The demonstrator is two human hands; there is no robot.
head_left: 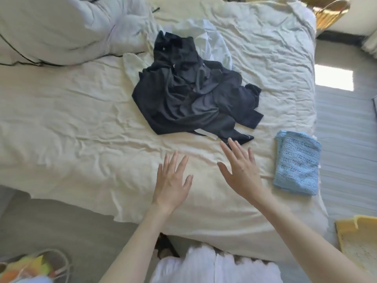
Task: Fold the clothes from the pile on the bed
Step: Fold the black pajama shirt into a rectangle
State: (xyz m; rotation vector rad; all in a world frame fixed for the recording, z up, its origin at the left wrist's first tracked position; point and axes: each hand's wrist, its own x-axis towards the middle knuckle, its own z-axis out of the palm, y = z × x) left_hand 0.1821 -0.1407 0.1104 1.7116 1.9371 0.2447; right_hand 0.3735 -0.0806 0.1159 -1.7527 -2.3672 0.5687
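Head view, single frame. Bed [81, 123]: cream cover, soft cotton-like cloth, heavily creased, filling most of the scene. Pile of clothes [189, 94]: heaped at the centre of the bed; dark navy-to-black garments, smooth and slightly glossy, crumpled in irregular folds, with a narrow white strip along the near hem. White garments [212, 41]: thin, rumpled, lying under the far side of the pile. Folded blue knit [296, 163]: pale blue openwork fabric, rectangular, flat on the bed near its right edge, well apart from the pile. Left hand [173, 180]: palm down, fingers straight and spread, holding nothing, over bare cover near the pile. Right hand [240, 168]: likewise flat and spread, holding nothing, fingertips just beside the pile's near corner. Duvet [61, 27]: white, puffy, dark piping, far left. Wicker basket [330, 13]: woven, far right on the floor.
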